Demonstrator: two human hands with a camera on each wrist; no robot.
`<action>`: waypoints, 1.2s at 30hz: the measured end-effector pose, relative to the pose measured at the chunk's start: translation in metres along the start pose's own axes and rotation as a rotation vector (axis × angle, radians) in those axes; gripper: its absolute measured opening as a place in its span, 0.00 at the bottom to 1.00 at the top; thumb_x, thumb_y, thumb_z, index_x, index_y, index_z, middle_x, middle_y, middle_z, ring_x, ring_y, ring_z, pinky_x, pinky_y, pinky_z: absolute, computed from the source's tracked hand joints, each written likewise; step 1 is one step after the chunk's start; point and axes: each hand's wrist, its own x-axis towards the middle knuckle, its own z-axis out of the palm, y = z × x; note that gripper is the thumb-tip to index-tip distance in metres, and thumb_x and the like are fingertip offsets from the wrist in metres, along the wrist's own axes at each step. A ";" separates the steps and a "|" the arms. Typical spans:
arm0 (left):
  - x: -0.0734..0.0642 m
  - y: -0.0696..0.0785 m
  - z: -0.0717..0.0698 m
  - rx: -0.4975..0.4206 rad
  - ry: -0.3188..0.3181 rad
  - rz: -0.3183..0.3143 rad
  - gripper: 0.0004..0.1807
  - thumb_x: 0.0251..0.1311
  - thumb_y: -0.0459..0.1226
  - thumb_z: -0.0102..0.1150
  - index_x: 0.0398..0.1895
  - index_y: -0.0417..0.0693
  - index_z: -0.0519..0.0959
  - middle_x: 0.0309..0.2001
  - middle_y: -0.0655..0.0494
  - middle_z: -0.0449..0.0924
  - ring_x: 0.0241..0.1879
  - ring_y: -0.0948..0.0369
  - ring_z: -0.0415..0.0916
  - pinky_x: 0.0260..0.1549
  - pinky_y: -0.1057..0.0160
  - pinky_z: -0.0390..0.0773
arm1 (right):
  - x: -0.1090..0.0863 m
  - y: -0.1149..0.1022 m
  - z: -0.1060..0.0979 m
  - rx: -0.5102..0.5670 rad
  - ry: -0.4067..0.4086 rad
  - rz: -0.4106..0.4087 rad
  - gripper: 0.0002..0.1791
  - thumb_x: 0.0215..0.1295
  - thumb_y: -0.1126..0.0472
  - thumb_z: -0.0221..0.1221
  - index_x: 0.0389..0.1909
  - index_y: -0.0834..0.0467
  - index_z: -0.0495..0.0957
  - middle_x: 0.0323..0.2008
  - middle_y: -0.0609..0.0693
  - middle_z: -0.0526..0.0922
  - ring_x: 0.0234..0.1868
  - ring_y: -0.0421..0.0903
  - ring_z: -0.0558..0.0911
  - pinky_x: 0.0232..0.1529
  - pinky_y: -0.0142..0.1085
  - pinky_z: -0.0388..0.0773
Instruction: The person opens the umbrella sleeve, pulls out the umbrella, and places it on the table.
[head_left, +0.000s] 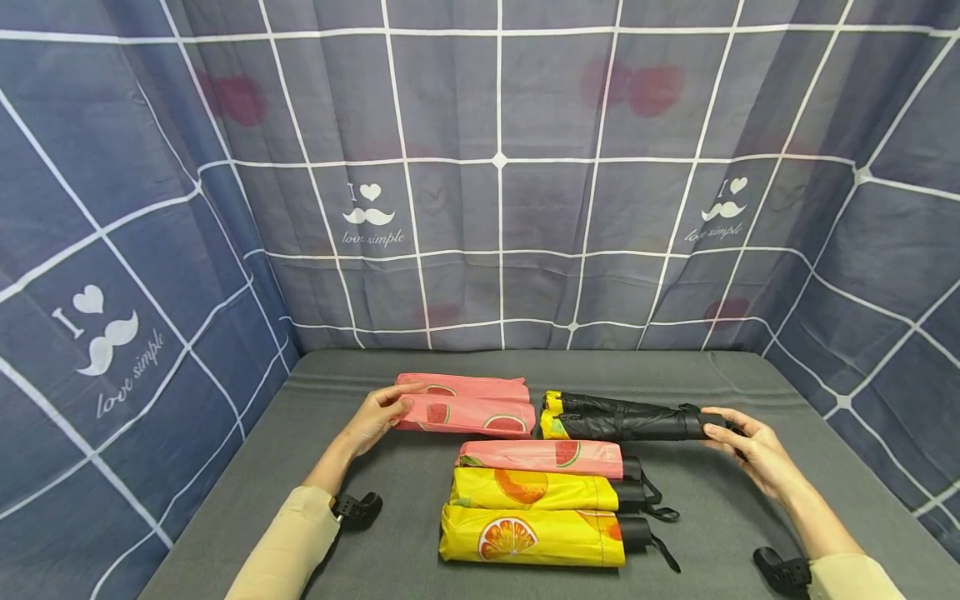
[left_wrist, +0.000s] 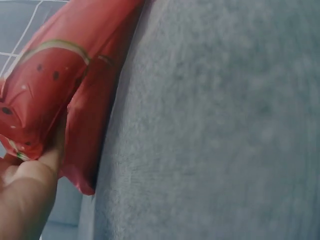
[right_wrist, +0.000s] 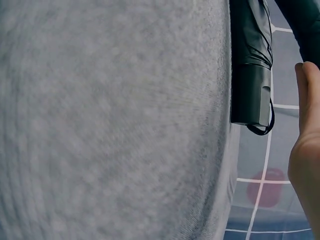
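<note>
Two pink watermelon-print umbrella sleeves [head_left: 465,408] lie side by side at the back centre. My left hand [head_left: 378,417] pinches the left end of one; in the left wrist view fingers reach between that sleeve [left_wrist: 50,90] and the other. To their right, two folded black umbrellas [head_left: 622,421] show yellow cloth at their left ends. With thumb and fingers my right hand [head_left: 753,450] grips the handle end of one. In the right wrist view, the other black umbrella [right_wrist: 250,90] rests on the surface, a strap loop at its end. What the sleeves contain is hidden.
Nearer, a pink watermelon-print umbrella [head_left: 540,457] and two yellow fruit-print umbrellas [head_left: 536,490] lie in a row, black handles and straps to the right. Under everything is a grey cloth-covered surface [head_left: 360,550]. Blue-grey checked curtains [head_left: 450,200] enclose the back and sides.
</note>
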 end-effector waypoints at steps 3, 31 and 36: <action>0.000 -0.002 0.000 0.030 0.014 0.002 0.21 0.66 0.23 0.45 0.60 0.19 0.60 0.50 0.47 0.76 0.35 0.67 0.71 0.29 0.72 0.71 | 0.000 0.003 -0.001 0.015 -0.023 -0.007 0.18 0.69 0.73 0.47 0.55 0.56 0.77 0.43 0.48 0.82 0.41 0.46 0.83 0.16 0.33 0.56; 0.001 0.038 0.043 0.277 -0.183 0.142 0.22 0.64 0.24 0.50 0.62 0.32 0.68 0.58 0.31 0.69 0.58 0.39 0.65 0.53 0.52 0.71 | 0.001 0.010 -0.008 -0.761 0.064 0.077 0.27 0.60 0.51 0.64 0.56 0.62 0.74 0.58 0.64 0.71 0.50 0.27 0.70 0.40 0.28 0.73; -0.001 0.026 0.060 0.301 -0.321 0.088 0.25 0.65 0.26 0.52 0.65 0.33 0.64 0.59 0.31 0.67 0.59 0.38 0.64 0.51 0.60 0.72 | 0.003 0.014 -0.009 -0.807 0.060 0.067 0.27 0.59 0.50 0.64 0.55 0.61 0.75 0.57 0.63 0.73 0.48 0.24 0.67 0.42 0.25 0.71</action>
